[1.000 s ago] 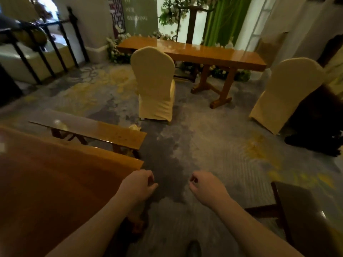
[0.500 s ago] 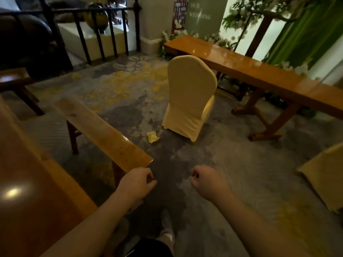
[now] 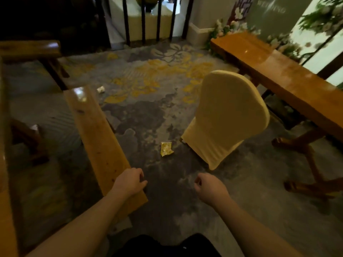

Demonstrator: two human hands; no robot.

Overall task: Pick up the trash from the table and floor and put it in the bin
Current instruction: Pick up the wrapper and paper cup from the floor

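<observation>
A crumpled yellow wrapper (image 3: 166, 148) lies on the carpet between the wooden bench and the covered chair. A small white crumpled paper (image 3: 100, 89) lies farther off, past the bench's far end. Another pale scrap (image 3: 34, 127) shows under the table at the left, partly hidden. My left hand (image 3: 128, 183) hangs in a loose fist over the near end of the bench, holding nothing. My right hand (image 3: 210, 188) is also curled shut and empty, above the dark carpet, short of the yellow wrapper. No bin is in view.
A long wooden bench (image 3: 96, 132) runs away from me on the left, beside a large table edge (image 3: 3, 164). A cream-covered chair (image 3: 228, 115) stands right of the wrapper, a long wooden table (image 3: 289, 82) behind it. Black railing (image 3: 143, 21) closes the far side.
The view has swung left and downward, and I have stepped closer. The yellow wrapper and the white paper have come into sight. Both hands stay curled in front of me.
</observation>
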